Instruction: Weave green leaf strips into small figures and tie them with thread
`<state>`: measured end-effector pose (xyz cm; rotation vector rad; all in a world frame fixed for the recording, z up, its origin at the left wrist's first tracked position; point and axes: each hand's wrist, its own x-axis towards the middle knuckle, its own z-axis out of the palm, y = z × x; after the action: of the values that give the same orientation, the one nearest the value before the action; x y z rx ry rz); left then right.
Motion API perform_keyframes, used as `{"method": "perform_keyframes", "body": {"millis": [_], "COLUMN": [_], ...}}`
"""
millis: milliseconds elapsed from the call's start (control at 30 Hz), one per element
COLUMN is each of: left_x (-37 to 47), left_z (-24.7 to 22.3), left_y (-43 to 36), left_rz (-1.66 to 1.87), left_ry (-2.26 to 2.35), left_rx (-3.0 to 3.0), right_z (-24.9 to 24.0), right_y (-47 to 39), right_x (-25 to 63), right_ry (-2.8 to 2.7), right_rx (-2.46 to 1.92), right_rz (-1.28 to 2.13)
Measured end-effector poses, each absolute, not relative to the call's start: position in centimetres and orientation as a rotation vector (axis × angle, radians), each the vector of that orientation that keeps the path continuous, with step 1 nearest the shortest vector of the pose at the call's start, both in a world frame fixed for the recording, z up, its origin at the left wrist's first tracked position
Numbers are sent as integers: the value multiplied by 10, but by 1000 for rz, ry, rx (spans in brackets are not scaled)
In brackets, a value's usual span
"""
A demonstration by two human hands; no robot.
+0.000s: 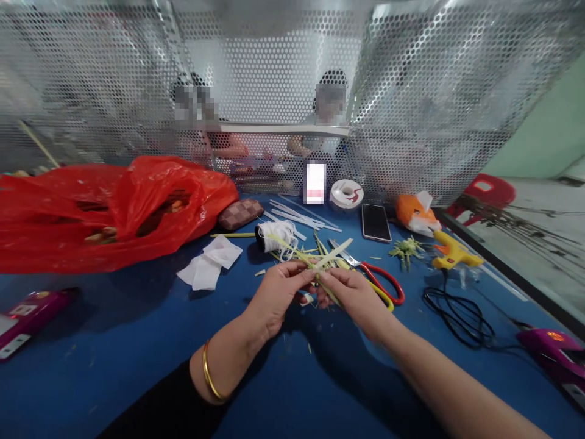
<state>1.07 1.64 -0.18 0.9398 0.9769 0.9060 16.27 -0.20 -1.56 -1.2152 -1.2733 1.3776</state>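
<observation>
Pale green plant strips (336, 251), crossing one another, are pinched between my two hands above the blue table. My left hand (284, 289) has thumb and fingers closed on them from the left. From the other side my right hand (350, 294) grips the same strips with thumb and forefinger. Just beyond lie green and yellow trimmings, partly covered by my fingers. Scissors (382, 283) with red and yellow handles rest right beside my right hand. Behind my left hand is a spool of white cord (280, 236) lying on its side.
A red plastic bag (192, 183) fills the left, near a checkered pouch (241, 213) and white tissues (211, 261). Glue sticks (299, 214), a ribbon roll (346, 194) and a phone (375, 222) lie behind. A yellow glue gun (454, 253) with a black cable is right. Perforated metal panel (269, 67) stands behind; people sit beyond.
</observation>
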Motion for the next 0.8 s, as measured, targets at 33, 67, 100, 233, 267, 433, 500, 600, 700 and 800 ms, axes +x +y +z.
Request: {"method": "perform_keyframes", "body": {"millis": [33,67,100,233,267,433,500,600,700,800], "left_x": [11,12,13,17,18,23,24,24,21,18], "left_z": [-2,-2,-2,-5,-7,-14,-16,-18,-18,-13], "left_y": [16,16,16,15,15,11,11,11,14,16], "left_rz": [924,944,965,1038,1055,1115,1123,1127,1083,1019], "left_ry": [996,1013,1028,1073,1071,1041,1047,1039,1009,997], "left_rx": [949,958,965,944,933,899,886,849,788,751], "right_z": [-16,-17,-19,-21,-20,-17,-17,-20,-24,-25], "right_y": [-3,-4,-5,-11,-13,-23,-25,-26,-25,-17], "right_x": [162,161,161,160,159,153,150,148,147,151], "right_ry": [-1352,-1421,-1487,-1723,-1774,-1933,-1963,-1985,-1902,-1616], "right_rx": [-1236,-1262,-1286,-1355,-1367,-1380,-1362,-1335,-1329,-1336], "right_rz": [1292,1203,1116,760,674,434,379,355,483,836]}}
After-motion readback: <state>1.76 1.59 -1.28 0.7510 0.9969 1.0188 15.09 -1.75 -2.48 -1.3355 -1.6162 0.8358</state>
